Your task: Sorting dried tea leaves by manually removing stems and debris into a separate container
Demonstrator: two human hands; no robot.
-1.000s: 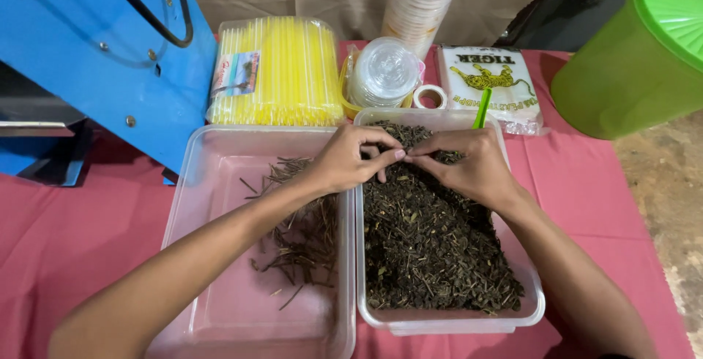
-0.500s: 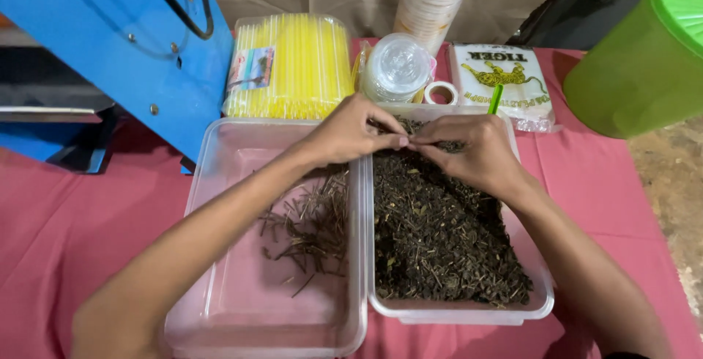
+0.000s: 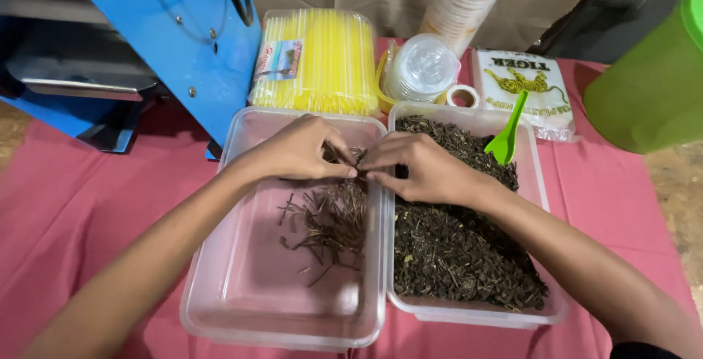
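Two clear plastic tubs stand side by side on a pink cloth. The right tub (image 3: 551, 183) is heaped with dark dried tea leaves (image 3: 454, 256). The left tub (image 3: 242, 286) holds a small pile of thin brown stems (image 3: 329, 216). My left hand (image 3: 296, 150) hovers over the left tub with its fingertips pinched on a few stems. My right hand (image 3: 425, 168) rests on the leaves at the tubs' shared rims, its fingers pinched against the left hand's. A green plastic scoop (image 3: 509, 135) is stuck in the leaves.
Behind the tubs lie a pack of yellow straws (image 3: 322, 62), a bag of clear lids (image 3: 421, 69), a roll of tape (image 3: 463, 97), a stack of cups (image 3: 461, 0) and a white printed packet (image 3: 523, 80). A blue machine (image 3: 168, 44) stands at left, a green jug (image 3: 652, 88) at right.
Both hands have slid left from over the leaf tub to the rims between the tubs, still pinched together. The view has also moved a little to the right.
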